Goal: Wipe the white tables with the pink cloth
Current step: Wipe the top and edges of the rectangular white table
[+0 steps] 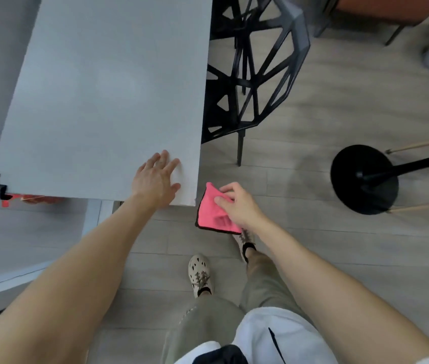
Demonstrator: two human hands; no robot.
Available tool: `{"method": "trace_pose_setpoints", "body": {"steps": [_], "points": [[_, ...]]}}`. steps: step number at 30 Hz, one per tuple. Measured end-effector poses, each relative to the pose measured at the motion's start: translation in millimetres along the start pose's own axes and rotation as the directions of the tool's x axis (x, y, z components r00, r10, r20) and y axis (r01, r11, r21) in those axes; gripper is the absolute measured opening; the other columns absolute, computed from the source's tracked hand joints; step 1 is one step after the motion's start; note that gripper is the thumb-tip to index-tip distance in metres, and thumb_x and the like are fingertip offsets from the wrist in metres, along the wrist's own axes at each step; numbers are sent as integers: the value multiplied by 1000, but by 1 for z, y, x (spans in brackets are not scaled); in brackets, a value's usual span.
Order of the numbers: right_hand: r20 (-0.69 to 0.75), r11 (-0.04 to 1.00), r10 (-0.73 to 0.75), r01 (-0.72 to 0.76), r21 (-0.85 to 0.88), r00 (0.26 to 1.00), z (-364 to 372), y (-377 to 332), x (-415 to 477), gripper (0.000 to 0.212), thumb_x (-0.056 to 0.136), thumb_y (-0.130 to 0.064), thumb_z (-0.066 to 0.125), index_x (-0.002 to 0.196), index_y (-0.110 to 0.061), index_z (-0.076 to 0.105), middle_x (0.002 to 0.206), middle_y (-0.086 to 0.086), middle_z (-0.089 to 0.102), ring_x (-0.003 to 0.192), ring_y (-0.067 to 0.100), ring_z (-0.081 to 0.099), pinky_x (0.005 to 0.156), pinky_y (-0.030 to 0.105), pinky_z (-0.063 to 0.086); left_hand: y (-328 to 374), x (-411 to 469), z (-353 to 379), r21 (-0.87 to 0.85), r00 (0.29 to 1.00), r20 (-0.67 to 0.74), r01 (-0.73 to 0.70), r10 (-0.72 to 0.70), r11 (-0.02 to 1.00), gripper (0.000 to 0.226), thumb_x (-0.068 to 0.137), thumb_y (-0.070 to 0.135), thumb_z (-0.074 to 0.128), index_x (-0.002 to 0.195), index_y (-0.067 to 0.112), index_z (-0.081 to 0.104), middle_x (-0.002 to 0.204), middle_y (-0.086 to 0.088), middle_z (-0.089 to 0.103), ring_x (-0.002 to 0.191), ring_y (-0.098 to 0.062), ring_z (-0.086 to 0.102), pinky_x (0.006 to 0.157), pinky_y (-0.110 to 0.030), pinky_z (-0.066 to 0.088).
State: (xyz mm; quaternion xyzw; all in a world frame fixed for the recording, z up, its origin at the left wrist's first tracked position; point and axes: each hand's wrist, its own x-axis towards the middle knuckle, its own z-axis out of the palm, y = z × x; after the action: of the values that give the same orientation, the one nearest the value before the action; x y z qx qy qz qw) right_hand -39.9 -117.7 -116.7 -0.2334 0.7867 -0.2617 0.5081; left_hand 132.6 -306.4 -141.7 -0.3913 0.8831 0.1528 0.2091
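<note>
Chair [258, 67] beside table [103, 88], stool base [364, 179] right

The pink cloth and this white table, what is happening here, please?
A person stands at the corner of a white table. The left hand lies flat and open on the tabletop near its edge. The right hand holds the pink cloth in its grip, off the table and above the floor. The cloth does not touch the table now. A black chair stands beside the table.
</note>
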Motion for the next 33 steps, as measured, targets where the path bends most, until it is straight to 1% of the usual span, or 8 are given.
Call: {"method": "trace_pose_setpoints", "body": {"steps": [4,7,10,15,18,24,27,33], "points": [[50,999,23,-25,43,998,-39,-64,-7,54,79,-49,94,118,-27,65,115,-7,72,104,14,72,87,35,59,12,-18,-32,-358,997,74,43,-18,933,38,110,51,53,141,35,68,155,8,59,140,-20,55,112,-39,45],[168,990,14,10,-138,986,-56,-98,3,56,77,-18,94,123,-25,63,118,-3,70,101,16,70,74,33,56,31,-51,-31,-767,962,-30,151,-271,624,21,106,37,62,118,31,79,117,15,77,110,-8,68,99,-33,52],[161,955,-125,163,-248,979,-64,-126,19,31,92,-25,79,120,-22,65,117,-5,72,100,11,67,78,32,53,47,-69,-26,-945,875,63,207,-480,253,21,98,43,66,103,27,80,99,10,81,101,-16,75,94,-43,60],[228,804,-398,458,-380,889,-57,-176,22,36,104,-36,62,76,-17,50,71,-5,54,66,16,50,59,33,35,73,-80,-38,-947,827,211,42,-521,-317,43,105,57,61,134,27,71,133,5,74,127,-13,69,114,-47,53],[592,653,-358,647,-394,722,-28,-205,4,32,109,-39,51,83,-25,62,82,-8,65,81,15,62,72,33,45,82,-90,-46,-734,785,218,-259,-580,-627,58,110,64,44,146,23,65,141,-4,72,133,-18,66,117,-47,46],[918,311,-135,895,-319,374,24,-245,-16,49,105,-15,47,150,-22,63,151,-1,66,137,17,59,115,30,45,71,-125,-38,-138,731,313,-596,-606,-791,86,112,67,14,156,6,56,155,-20,60,146,-38,55,126,-58,38],[912,246,-204,920,-305,357,39,-249,11,45,104,-15,49,143,-26,68,130,-4,76,115,15,69,105,33,53,54,-129,-15,26,663,411,-694,-625,-719,79,111,60,19,153,6,59,147,-23,65,139,-43,59,118,-58,45],[887,67,-154,900,-431,436,40,-238,83,42,111,-20,43,146,-25,65,140,-4,71,129,16,64,110,36,51,14,-114,37,68,596,622,-688,-508,-723,52,106,38,52,150,12,63,144,-16,70,134,-36,66,113,-51,52]]}}
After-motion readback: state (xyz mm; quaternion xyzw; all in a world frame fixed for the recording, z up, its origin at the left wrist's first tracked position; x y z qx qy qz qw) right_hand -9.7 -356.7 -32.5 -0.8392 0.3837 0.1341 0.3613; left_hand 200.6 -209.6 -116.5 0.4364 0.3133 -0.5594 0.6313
